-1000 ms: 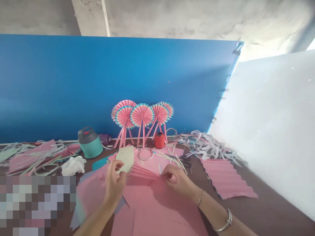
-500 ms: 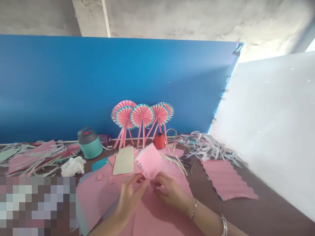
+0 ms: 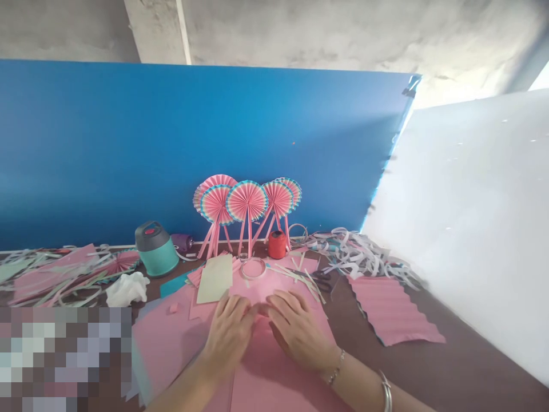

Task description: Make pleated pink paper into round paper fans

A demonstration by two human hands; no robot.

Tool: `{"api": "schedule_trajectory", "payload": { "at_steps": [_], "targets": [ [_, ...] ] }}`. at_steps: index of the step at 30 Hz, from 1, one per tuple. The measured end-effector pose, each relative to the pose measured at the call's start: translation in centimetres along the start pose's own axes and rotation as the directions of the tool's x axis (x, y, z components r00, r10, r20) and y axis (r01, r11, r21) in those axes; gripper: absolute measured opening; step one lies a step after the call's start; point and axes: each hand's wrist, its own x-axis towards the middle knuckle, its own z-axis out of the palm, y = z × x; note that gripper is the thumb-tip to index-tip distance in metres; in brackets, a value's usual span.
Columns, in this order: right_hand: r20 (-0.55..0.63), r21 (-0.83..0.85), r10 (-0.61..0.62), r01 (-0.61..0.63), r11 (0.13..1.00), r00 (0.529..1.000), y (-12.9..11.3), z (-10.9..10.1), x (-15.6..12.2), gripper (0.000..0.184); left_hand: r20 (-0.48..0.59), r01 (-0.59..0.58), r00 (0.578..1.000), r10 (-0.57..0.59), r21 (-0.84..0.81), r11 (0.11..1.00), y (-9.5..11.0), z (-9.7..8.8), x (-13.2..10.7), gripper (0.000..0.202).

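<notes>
My left hand (image 3: 229, 333) and my right hand (image 3: 300, 333) meet over a stack of pink paper sheets (image 3: 278, 375). Their fingers are curled down and the thumbs come together. Between them is a narrow strip of folded pink paper (image 3: 263, 324), mostly covered by the fingers. Just beyond my fingertips lies a roll of clear tape (image 3: 253, 268). A pale yellow-green paper rectangle (image 3: 215, 279) rests beyond my left hand, and thin pale paper strips (image 3: 302, 276) lie beyond my right.
Round pleated pink paper fans (image 3: 247, 201) stand against the blue panel (image 3: 240, 126). A red thread spool (image 3: 277, 245), a teal-and-grey container (image 3: 156, 252), scissors (image 3: 319, 278) and a heap of paper strips (image 3: 364, 254) are nearby. A creased pink sheet (image 3: 397, 312) lies right.
The raised pleated pink piece has come down and is largely covered by my hands. My fingers have turned downward over it. The tape roll behind it now shows.
</notes>
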Motion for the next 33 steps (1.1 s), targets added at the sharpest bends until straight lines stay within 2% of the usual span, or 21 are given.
{"api": "schedule_trajectory", "payload": {
  "at_steps": [2,5,8,11,13,16,19,22,25,28,33],
  "targets": [
    [0.127,-0.037,0.030,-0.026,0.999,0.991,0.4,0.9,-0.2,0.014,0.127,-0.037,0.991,0.032,0.033,0.999,0.3,0.5,-0.2,0.028],
    [0.322,-0.069,0.035,-0.014,0.998,0.946,0.8,1.6,-0.6,0.010,0.323,-0.029,0.946,0.016,0.036,0.999,0.7,0.8,-0.3,0.028],
    [0.465,-0.045,0.066,-0.051,0.998,0.883,0.7,1.3,-0.6,0.011,0.472,0.048,0.880,-0.052,0.020,0.999,0.9,0.5,-0.2,0.025],
    [0.554,0.004,0.088,-0.108,0.994,0.828,0.9,0.5,-0.3,0.014,0.564,0.175,0.814,-0.134,-0.019,0.984,0.8,-0.1,0.0,0.027],
    [0.588,0.050,0.095,-0.154,0.987,0.803,1.2,0.0,-0.1,0.017,0.580,0.269,0.794,-0.180,-0.069,0.961,0.6,-0.5,0.1,0.030],
    [0.600,0.132,0.122,-0.248,0.960,0.791,2.0,-0.2,-0.2,0.023,0.570,0.367,0.790,-0.227,-0.144,0.919,0.1,-1.0,0.2,0.032],
    [0.570,0.238,0.139,-0.325,0.915,0.810,2.5,0.1,-0.6,0.030,0.569,0.422,0.787,-0.239,-0.213,0.881,-0.5,-1.3,0.3,0.034],
    [0.512,0.319,0.174,-0.374,0.871,0.841,2.7,0.4,-0.9,0.028,0.593,0.481,0.764,-0.254,-0.261,0.837,-0.9,-1.5,0.5,0.034],
    [0.503,0.298,0.236,-0.423,0.856,0.832,2.6,0.4,-0.8,0.020,0.600,0.543,0.744,-0.294,-0.287,0.789,-1.2,-1.6,0.6,0.031],
    [0.537,0.253,0.218,-0.402,0.880,0.815,2.5,0.0,-0.5,0.014,0.605,0.568,0.735,-0.307,-0.302,0.765,-1.2,-1.8,0.6,0.028],
    [0.537,0.250,0.182,-0.362,0.898,0.824,2.9,0.1,-0.5,0.018,0.614,0.565,0.731,-0.297,-0.302,0.767,-1.3,-1.9,0.6,0.029]
  ]
}}
